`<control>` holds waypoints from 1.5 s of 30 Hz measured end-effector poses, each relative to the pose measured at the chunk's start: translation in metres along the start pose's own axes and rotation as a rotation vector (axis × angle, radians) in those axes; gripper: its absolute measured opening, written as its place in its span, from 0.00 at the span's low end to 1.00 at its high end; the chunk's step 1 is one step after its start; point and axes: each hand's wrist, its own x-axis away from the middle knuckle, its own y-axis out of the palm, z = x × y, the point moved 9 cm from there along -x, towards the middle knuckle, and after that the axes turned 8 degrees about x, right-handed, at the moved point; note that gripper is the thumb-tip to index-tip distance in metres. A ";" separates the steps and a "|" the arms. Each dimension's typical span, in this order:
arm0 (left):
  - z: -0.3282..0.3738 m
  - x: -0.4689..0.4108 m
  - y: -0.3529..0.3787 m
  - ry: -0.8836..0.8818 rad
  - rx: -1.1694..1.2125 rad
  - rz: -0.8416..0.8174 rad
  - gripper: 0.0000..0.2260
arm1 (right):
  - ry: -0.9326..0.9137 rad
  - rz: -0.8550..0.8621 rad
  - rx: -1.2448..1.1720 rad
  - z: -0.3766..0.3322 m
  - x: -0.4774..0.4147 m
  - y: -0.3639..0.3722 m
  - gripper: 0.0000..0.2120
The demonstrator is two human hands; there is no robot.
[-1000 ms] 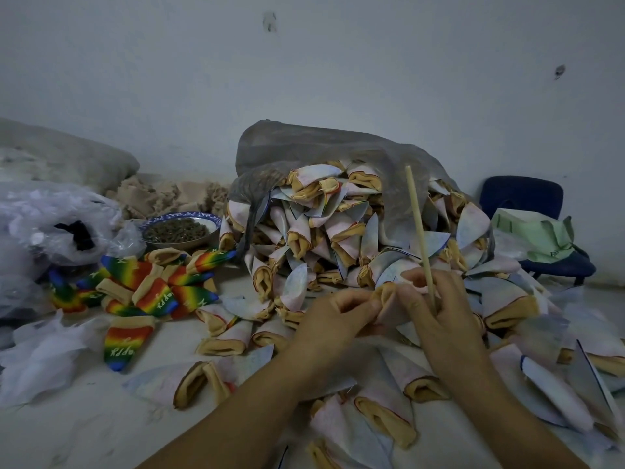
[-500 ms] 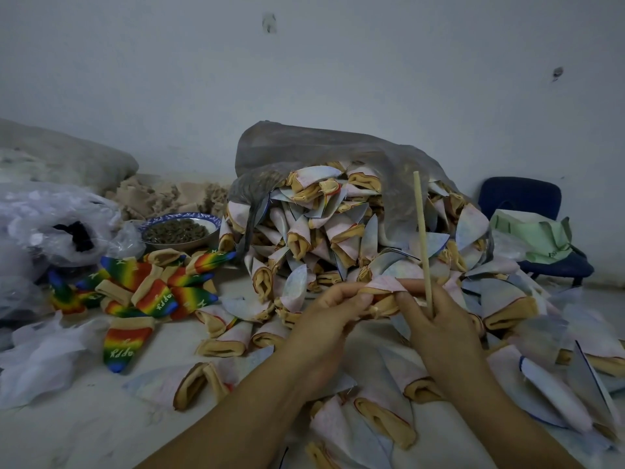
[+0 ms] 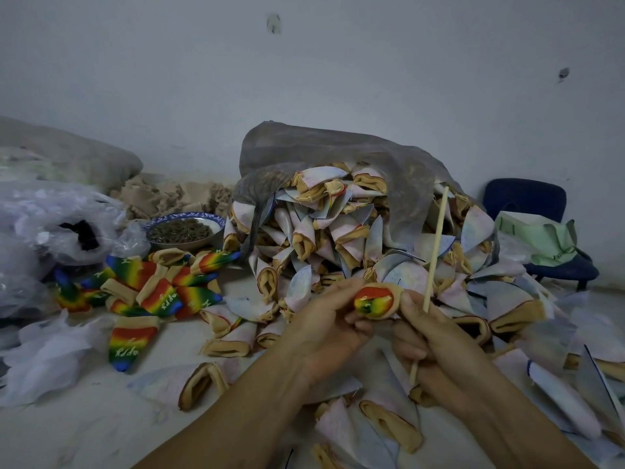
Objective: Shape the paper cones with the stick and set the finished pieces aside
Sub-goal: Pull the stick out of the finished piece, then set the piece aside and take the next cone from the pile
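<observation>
Small rainbow cone (image 3: 373,301) sitting mid-frame between both hands, just in front of pile of pale cones (image 3: 338,231). Left hand (image 3: 324,328) fingers curling round cone's left side. Right hand (image 3: 436,336) fingers clamping on stick (image 3: 436,252), which is standing nearly upright, thumb touching cone's right edge. Finished rainbow pieces (image 3: 152,289) lying well apart at left, near bowl (image 3: 184,228).

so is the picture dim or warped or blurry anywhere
Head view: dim, flat, bluish light, with no glare or hard shadows. Also in the head view, the wide-angle lens stretches the lower corners. The rainbow piece and stick read clearly, though fine detail is soft overall.
</observation>
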 end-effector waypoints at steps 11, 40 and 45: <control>0.040 0.012 -0.002 0.507 -0.795 0.130 0.07 | -0.015 0.013 0.078 0.000 -0.001 0.002 0.17; 0.010 0.027 0.046 0.780 -1.670 -0.280 0.18 | 0.068 0.011 0.389 0.000 0.002 -0.012 0.06; 0.012 0.025 0.042 0.711 -1.495 -0.252 0.16 | 0.192 -0.031 -0.006 0.012 0.004 -0.002 0.05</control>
